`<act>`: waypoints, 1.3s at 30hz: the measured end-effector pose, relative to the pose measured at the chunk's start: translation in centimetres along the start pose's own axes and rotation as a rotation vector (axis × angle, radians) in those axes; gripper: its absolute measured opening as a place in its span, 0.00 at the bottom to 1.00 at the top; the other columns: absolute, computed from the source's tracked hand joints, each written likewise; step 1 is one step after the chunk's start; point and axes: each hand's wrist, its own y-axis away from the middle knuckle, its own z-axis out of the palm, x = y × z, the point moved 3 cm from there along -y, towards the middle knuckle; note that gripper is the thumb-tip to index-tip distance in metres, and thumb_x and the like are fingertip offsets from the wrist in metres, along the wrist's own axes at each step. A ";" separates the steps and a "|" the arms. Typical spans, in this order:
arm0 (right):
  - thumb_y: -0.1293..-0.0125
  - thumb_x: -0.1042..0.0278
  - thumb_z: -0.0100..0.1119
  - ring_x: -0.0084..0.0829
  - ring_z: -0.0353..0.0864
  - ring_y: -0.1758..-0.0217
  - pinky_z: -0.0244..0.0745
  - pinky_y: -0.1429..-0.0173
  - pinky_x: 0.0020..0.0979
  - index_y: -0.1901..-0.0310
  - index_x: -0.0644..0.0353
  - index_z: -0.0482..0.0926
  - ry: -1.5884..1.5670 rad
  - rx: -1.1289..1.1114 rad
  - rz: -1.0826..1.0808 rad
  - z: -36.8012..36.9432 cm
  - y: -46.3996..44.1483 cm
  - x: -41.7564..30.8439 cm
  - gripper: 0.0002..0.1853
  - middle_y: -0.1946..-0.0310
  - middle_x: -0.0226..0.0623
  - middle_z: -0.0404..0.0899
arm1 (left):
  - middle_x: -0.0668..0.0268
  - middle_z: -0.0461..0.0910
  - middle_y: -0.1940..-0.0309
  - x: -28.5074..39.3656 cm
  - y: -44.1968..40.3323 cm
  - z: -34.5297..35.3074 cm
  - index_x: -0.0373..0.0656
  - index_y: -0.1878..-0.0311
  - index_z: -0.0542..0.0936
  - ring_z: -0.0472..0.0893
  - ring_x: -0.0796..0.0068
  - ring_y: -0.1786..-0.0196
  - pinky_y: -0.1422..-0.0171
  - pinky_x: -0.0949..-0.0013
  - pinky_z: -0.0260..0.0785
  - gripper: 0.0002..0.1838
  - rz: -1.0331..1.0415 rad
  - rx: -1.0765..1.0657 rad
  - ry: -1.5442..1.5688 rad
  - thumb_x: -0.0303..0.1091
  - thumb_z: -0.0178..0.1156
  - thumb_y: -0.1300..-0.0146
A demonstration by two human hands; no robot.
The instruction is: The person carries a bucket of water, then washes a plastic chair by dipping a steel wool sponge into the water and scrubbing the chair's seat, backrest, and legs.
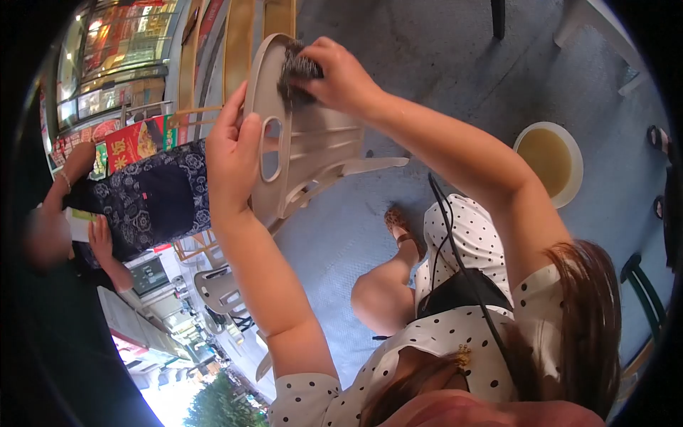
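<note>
A beige plastic chair [324,139] is tilted up in front of me. My left hand [231,156] grips its edge beside an oval cut-out, thumb on the near side. A dark grey steel wool scourer [301,70], blurred in part, is pressed to the chair's surface near the top. My right hand [338,78] is closed around this scourer. Part of the chair is hidden behind my left hand and forearm.
A white bucket [578,171] of cloudy yellowish water stands on the blue-grey floor [327,249] to the right. Another person in a dark patterned apron [153,192] is at the left. Another beige chair [219,290] stands beyond. Black cords hang across my dress.
</note>
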 end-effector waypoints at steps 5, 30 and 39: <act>0.51 0.72 0.68 0.48 0.72 0.52 0.69 0.48 0.41 0.60 0.61 0.78 -0.100 0.057 -0.146 0.9 3.3 -4.4 0.15 0.58 0.44 0.72 | 0.62 0.75 0.46 0.2 -0.3 0.1 0.33 0.32 0.64 0.76 0.79 0.52 0.48 0.74 0.71 0.26 0.014 0.003 -0.084 0.25 0.48 0.34; 0.41 0.63 0.64 0.31 0.79 0.74 0.72 0.68 0.34 0.64 0.65 0.82 -0.334 0.088 0.617 3.6 -3.8 16.2 0.12 0.76 0.41 0.81 | 0.54 0.71 0.39 1.5 -2.2 0.4 0.28 0.32 0.60 0.74 0.67 0.40 0.37 0.69 0.66 0.38 -0.006 0.073 -0.181 0.33 0.60 0.45; 0.40 0.59 0.63 0.39 0.83 0.63 0.75 0.59 0.38 0.57 0.67 0.81 -0.468 -0.084 0.730 3.2 -5.1 16.0 0.18 0.65 0.49 0.83 | 0.52 0.70 0.38 2.1 -2.9 -1.1 0.28 0.32 0.61 0.73 0.64 0.39 0.34 0.65 0.64 0.41 -0.046 0.107 -0.176 0.35 0.63 0.49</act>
